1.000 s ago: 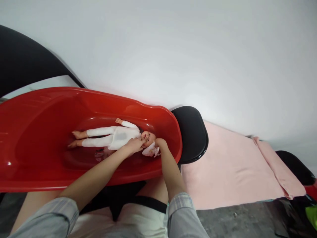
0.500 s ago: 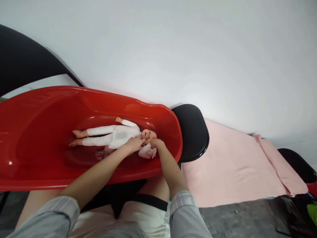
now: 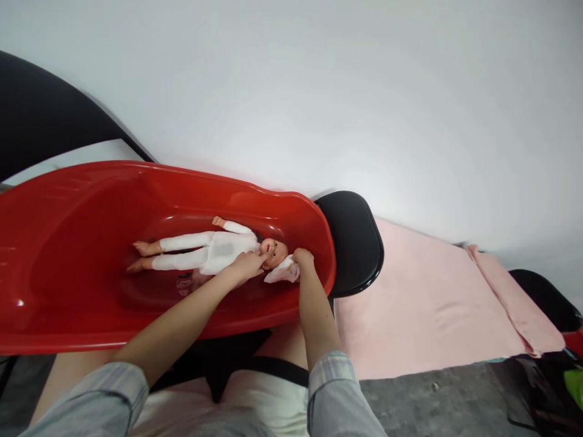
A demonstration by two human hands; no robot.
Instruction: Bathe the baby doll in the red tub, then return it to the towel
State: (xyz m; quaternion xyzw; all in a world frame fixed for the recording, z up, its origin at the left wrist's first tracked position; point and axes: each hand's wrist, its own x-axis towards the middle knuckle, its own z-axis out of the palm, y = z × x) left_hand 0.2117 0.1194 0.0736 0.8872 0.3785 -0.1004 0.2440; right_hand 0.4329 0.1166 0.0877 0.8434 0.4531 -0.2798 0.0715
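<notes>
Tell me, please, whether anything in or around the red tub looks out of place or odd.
Possibly two things: a grey patch stands out on the white top of the doll, cause unclear, and a small unidentified bit lies on the floor near the pink cloth, like litter.

Both arms reach over the near rim of the red tub (image 3: 82,249), so both hands are inside it. The left forearm (image 3: 182,318) slants across toward the tub's right-hand end; the left hand (image 3: 247,266) shows its back, fingers pointing that way. The right forearm (image 3: 317,309) crosses the rim more steeply, and the right hand (image 3: 304,257), nearest that end, has its fingers curled in tightly.
</notes>
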